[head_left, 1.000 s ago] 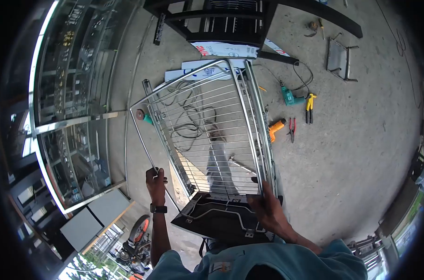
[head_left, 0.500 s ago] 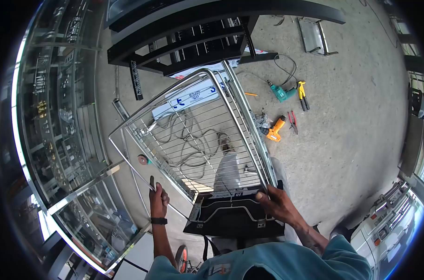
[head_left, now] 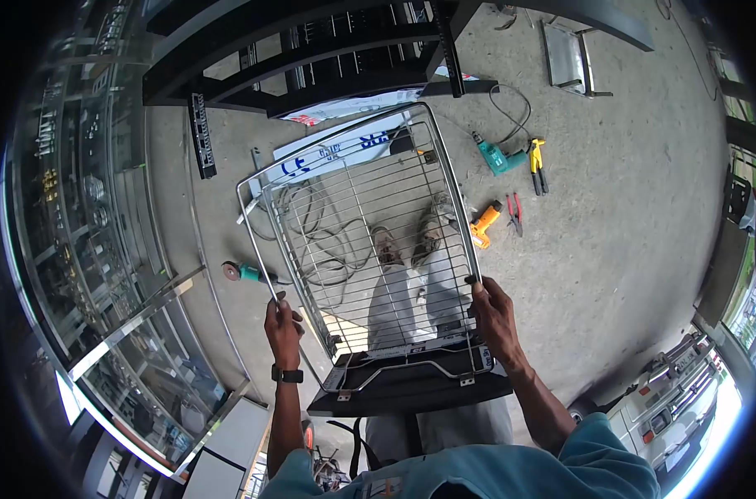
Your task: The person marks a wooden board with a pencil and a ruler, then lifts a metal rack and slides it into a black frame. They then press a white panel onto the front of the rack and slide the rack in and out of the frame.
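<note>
A chrome wire rack [head_left: 361, 218] with a bent tube rim stretches away from my body, its far end raised toward a dark metal frame. My left hand [head_left: 285, 333] is closed around the rim's left tube. On the opposite side, my right hand [head_left: 496, 326] grips the right tube, thumb on top. At the rack's near end a black panel [head_left: 419, 402] lies close to my lap. A bent chrome rod with small brackets runs along it. Through the wires I see my legs and shoes, and a loose coiled cable [head_left: 309, 218] on the floor.
Beyond the rack stands a large black frame [head_left: 344, 41]. Right of it on the concrete lie a teal drill [head_left: 501, 158], a yellow-headed hand tool [head_left: 538, 166], red pliers [head_left: 514, 214] and an orange tool [head_left: 485, 224]. An angle grinder [head_left: 243, 271] and glass cabinet [head_left: 103, 241] are left.
The rack has turned to point more straight ahead, its tilted far end swinging round. My right hand is higher along the right tube. Both hands keep hold, and the grinder shows more fully.
</note>
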